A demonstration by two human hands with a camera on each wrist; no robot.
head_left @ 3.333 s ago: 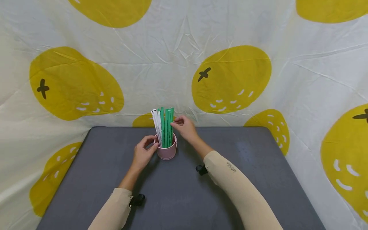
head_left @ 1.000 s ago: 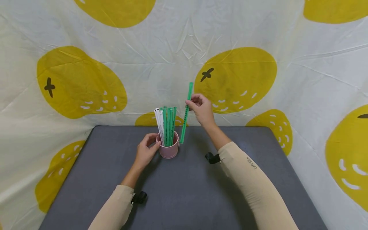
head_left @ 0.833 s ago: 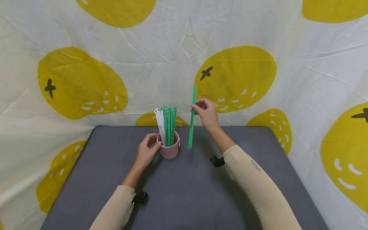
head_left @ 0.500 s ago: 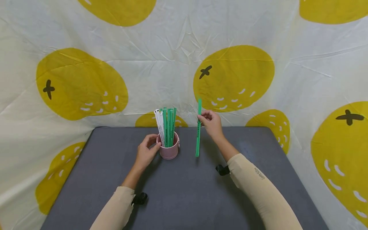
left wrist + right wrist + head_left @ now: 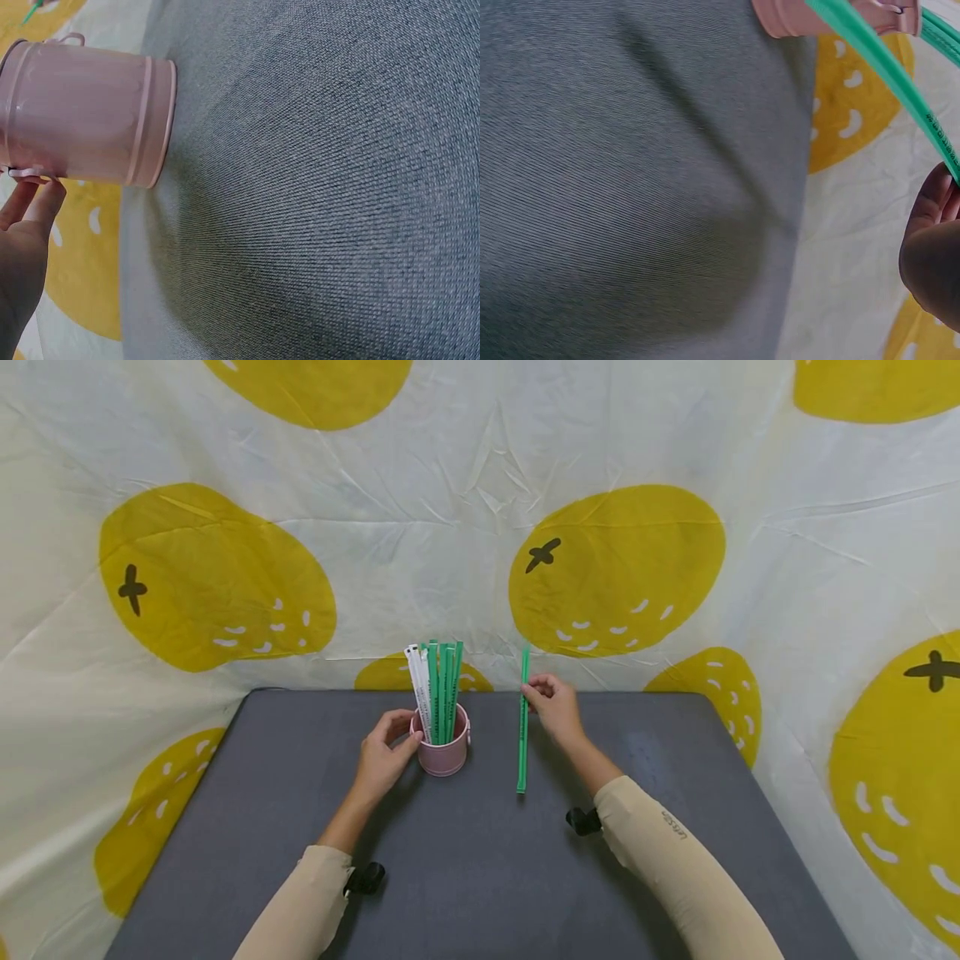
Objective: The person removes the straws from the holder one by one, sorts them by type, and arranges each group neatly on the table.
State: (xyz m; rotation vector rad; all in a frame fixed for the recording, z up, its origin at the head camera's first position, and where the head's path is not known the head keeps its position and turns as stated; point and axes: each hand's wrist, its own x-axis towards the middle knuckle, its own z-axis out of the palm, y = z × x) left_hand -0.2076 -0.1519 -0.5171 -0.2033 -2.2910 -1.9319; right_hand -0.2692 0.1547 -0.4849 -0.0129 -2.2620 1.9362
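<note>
A small pink metal bucket (image 5: 442, 758) stands upright on the table, holding several white wrapped straws (image 5: 418, 689) and several green wrapped straws (image 5: 446, 689). My left hand (image 5: 382, 756) holds the bucket at its left rim; in the left wrist view, the fingertips (image 5: 46, 199) are at the side lug. Right of the bucket, my right hand (image 5: 553, 702) pinches one green wrapped straw (image 5: 522, 735) between thumb and fingers near its upper part. This straw hangs nearly upright, apart from the bucket, its lower end close to the table top. The right wrist view crops its lower end.
A dark grey cloth-covered table (image 5: 465, 877) extends under both arms. Behind it hangs a white curtain (image 5: 420, 568) with large yellow fruit prints. Black wrist cameras (image 5: 366, 878) sit at both sleeves.
My right hand drew one green straw up out of the bucket, carried it right, then lowered it toward the table. My left hand stays at the bucket's rim.
</note>
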